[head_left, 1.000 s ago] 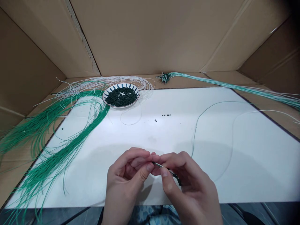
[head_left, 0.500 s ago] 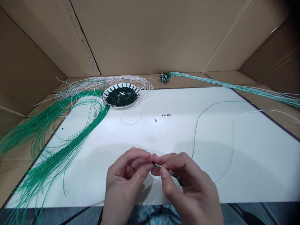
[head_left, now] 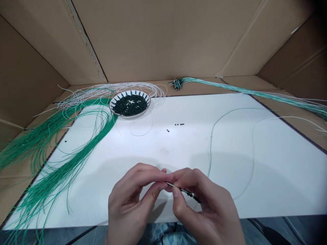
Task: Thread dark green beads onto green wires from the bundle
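Near the front edge of the white board, my left hand (head_left: 139, 197) and my right hand (head_left: 204, 200) meet at their fingertips. Between them runs a thin cord (head_left: 170, 184) strung with small black beads (head_left: 189, 194). My right thumb and fingers pinch it, and the beaded part passes under the right fingers. Left thumb and forefinger are closed at its other end, where a dark bit shows; the fingertips hide most of it. A green cord (head_left: 211, 146) and a white cord (head_left: 252, 153) curve over the board from behind my right hand.
A patterned plate (head_left: 111, 108) of black beads stands at the back left, among bundles of green cords (head_left: 84, 153) and white cords (head_left: 112, 86). Several loose beads (head_left: 181, 124) lie mid-board. A beaded star-like piece (head_left: 176, 83) with long cords lies behind. Cardboard walls (head_left: 158, 41) surround the board.
My left hand has shifted slightly left, and its forefinger now reaches further over the right fingertips. The bare stretch of cord between the hands looks shorter. The view has moved slightly.
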Tool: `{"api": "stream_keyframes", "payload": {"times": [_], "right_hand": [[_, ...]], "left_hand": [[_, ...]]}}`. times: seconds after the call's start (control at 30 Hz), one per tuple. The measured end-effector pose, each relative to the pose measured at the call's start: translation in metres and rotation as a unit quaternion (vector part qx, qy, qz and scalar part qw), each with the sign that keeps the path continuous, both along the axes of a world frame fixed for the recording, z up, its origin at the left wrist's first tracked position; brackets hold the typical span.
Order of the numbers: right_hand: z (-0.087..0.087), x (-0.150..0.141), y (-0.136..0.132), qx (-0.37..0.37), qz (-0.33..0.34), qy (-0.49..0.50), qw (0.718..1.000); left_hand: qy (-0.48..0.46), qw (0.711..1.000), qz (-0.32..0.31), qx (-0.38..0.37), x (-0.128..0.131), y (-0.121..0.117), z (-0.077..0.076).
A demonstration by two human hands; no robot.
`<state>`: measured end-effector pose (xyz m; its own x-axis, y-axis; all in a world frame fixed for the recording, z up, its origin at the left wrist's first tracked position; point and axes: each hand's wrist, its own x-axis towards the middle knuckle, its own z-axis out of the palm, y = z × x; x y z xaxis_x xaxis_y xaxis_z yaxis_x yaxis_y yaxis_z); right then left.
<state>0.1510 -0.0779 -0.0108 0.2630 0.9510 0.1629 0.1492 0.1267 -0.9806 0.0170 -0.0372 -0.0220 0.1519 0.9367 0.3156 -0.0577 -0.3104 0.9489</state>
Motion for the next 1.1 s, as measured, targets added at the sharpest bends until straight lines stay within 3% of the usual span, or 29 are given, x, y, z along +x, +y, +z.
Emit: {"api": "stream_keyframes", "payload": {"times": [0.23, 0.43, 0.63, 0.83, 1.1], "right_hand": [[0.005, 0.001, 0.001, 0.003, 0.0, -0.001, 1.0], [0.004, 0.002, 0.002, -0.018, 0.015, 0.004, 1.0], [0.0, 0.009, 0.004, -0.087, 0.067, 0.017, 0.994], [0.001, 0.018, 0.007, -0.084, 0.05, 0.042, 0.994], [-0.005, 0.024, 0.008, -0.095, 0.071, 0.006, 0.993]], "left_hand": [[-0.018, 0.999, 0.027, -0.025, 0.003, -0.002, 0.0], [-0.003, 1.0, 0.024, -0.003, 0.001, -0.002, 0.0], [0.045, 0.998, -0.035, 0.035, -0.005, 0.001, -0.005], [0.071, 0.995, 0.016, -0.062, -0.003, 0.004, -0.003], [0.102, 0.992, -0.047, -0.055, -0.003, 0.008, -0.006]]}}
